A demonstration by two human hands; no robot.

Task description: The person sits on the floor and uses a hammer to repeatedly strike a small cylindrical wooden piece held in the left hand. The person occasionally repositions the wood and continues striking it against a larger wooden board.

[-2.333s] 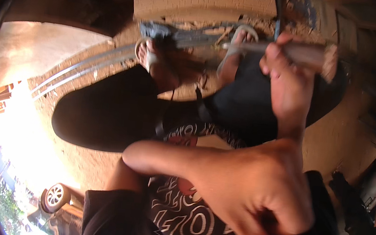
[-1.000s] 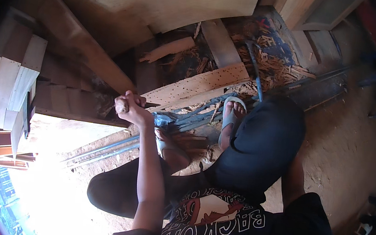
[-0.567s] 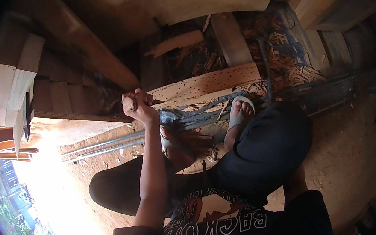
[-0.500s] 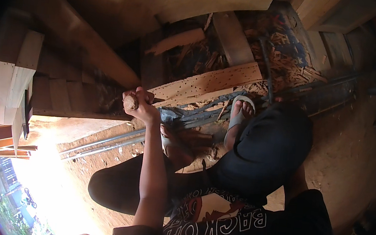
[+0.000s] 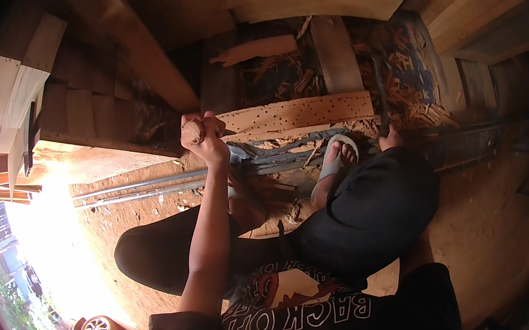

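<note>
So the left hand (image 5: 205, 137) sits a bit left of the middle of the frame, with the forearm running straight up from the lower edge. It's clamped tight around the round end of a wooden handle (image 5: 191, 132), fingers curled right over it. You only see that blunt brownish butt end poking out on the left side of the fist; whatever's on the other end is hidden behind the hand, so I can't tell what tool it is.

Just to the right of the fist there's a pale board full of small holes (image 5: 300, 112), lying at a slant toward the upper right. Its near end is close to the knuckles, though I can't say if they touch. Above it, top centre, there's a heap of wood shavings and offcuts (image 5: 275, 75), with a darker plank (image 5: 336, 52) standing beside them. A big slanted beam (image 5: 122, 38) crosses the upper left.

Below the hand, a couple of long metal bars (image 5: 144, 189) lie on the dirt floor (image 5: 500, 218), running off to the left. A foot in a light sandal (image 5: 335, 160) rests right of centre, just under the holey board.

The right hand isn't showing anywhere; the dark knee on the right covers that side.
</note>
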